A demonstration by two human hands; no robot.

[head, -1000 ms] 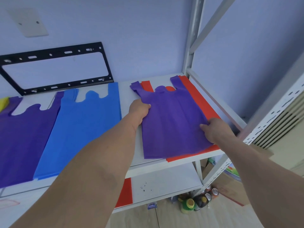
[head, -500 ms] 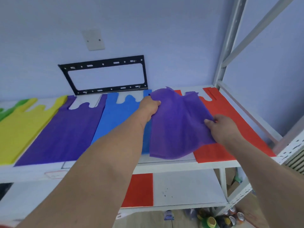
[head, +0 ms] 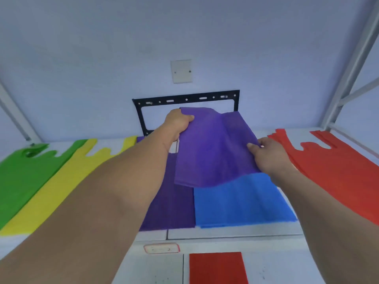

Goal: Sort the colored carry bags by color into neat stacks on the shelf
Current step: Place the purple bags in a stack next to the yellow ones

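Left hand: grips the far left corner of the purple bag
Right hand: pinches the bag's right edge
Purple bag: held aloft, sagging, long axis near to far, over the blue stack
Purple stack: flat on the shelf, just left and below; left hand nearer
Neighbours: yellow stack, green stack to the left, red stack to the right
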